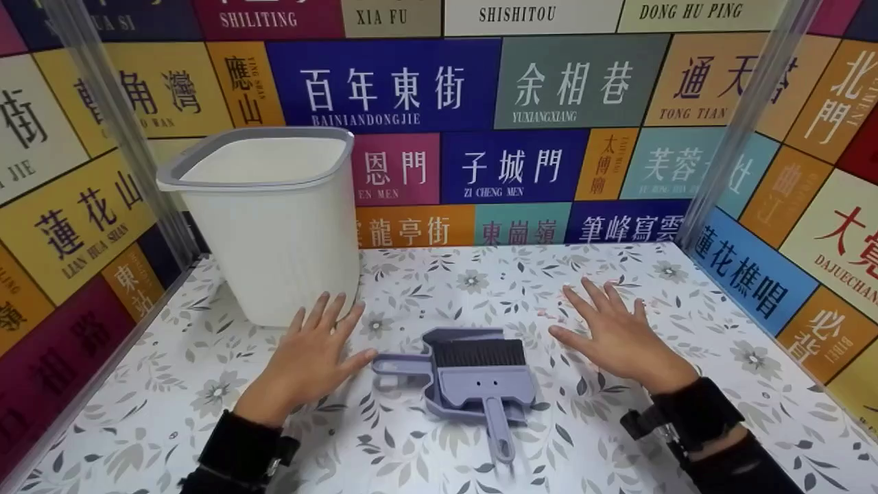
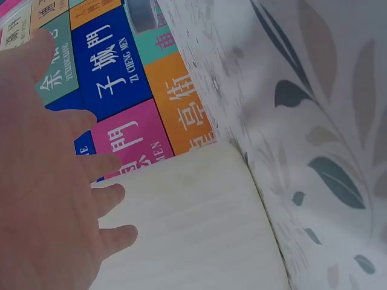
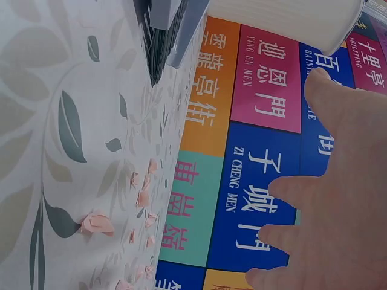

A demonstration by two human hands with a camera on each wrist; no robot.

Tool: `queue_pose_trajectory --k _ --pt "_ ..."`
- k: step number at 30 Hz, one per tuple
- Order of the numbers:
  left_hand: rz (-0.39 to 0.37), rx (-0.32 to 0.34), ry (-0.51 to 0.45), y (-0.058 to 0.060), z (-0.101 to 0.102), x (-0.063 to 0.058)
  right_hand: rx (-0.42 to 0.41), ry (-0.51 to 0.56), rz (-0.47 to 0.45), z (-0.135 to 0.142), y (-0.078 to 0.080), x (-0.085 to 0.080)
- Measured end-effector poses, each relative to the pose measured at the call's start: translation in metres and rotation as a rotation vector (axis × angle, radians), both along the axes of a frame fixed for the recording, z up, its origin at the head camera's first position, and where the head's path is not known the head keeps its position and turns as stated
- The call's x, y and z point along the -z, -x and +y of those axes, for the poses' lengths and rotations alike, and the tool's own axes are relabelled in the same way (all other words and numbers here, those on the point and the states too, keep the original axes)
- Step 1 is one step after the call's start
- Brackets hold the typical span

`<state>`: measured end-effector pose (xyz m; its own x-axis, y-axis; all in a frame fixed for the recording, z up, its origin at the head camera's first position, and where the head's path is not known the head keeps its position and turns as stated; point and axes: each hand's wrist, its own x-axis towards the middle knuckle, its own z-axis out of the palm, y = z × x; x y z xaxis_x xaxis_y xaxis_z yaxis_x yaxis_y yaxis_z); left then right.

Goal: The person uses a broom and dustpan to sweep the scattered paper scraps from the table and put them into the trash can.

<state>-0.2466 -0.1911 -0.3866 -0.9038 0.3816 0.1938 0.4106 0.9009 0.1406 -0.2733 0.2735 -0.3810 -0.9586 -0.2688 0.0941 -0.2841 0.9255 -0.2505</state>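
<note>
My left hand [image 1: 309, 363] is spread over the table, fingers extended, in front of the white bin [image 1: 274, 254] and left of the dustpan's handle. Fingers spread and holding nothing, my right hand [image 1: 617, 336] is at the right, overlapping a patch of pink scraps [image 3: 97, 223]. Between the hands lies a lavender dustpan [image 1: 401, 365] with its handle toward the left hand. A small brush [image 1: 480, 353] with dark bristles rests on it, its handle pointing toward me. The left wrist view shows the bin's side [image 2: 187, 223] beyond the left fingers.
A leaf-patterned white cover [image 1: 164, 412] lies over the table. Walls of coloured panels with lettering [image 1: 384, 86] enclose the back and sides. Clear corner posts [image 1: 748, 123] stand at both back corners. The bin, rimmed in grey-lavender, is at the back left.
</note>
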Motion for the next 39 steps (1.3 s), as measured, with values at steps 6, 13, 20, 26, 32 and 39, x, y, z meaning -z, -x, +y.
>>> queue_pose_trajectory --k 6,13,20,26,32,39 --pt "-0.02 0.066 -0.021 -0.003 0.013 -0.002 0.001 0.004 -0.009 -0.001 0.0 0.001" --pt "-0.076 0.141 0.021 -0.002 0.036 0.001 -0.007 0.018 -0.022 -0.002 -0.001 0.002" --pt "-0.154 0.186 0.019 0.008 0.049 0.003 -0.015 0.011 -0.013 -0.003 -0.002 0.001" --pt "-0.151 0.197 -0.014 0.009 0.052 0.01 -0.022 0.011 -0.02 -0.005 -0.003 0.0" --pt "-0.106 0.218 -0.009 0.007 0.057 0.021 -0.057 0.008 -0.017 -0.009 -0.006 -0.002" --pt "-0.109 0.216 -0.011 0.008 0.061 0.027 -0.22 0.038 -0.008 -0.026 -0.018 -0.01"
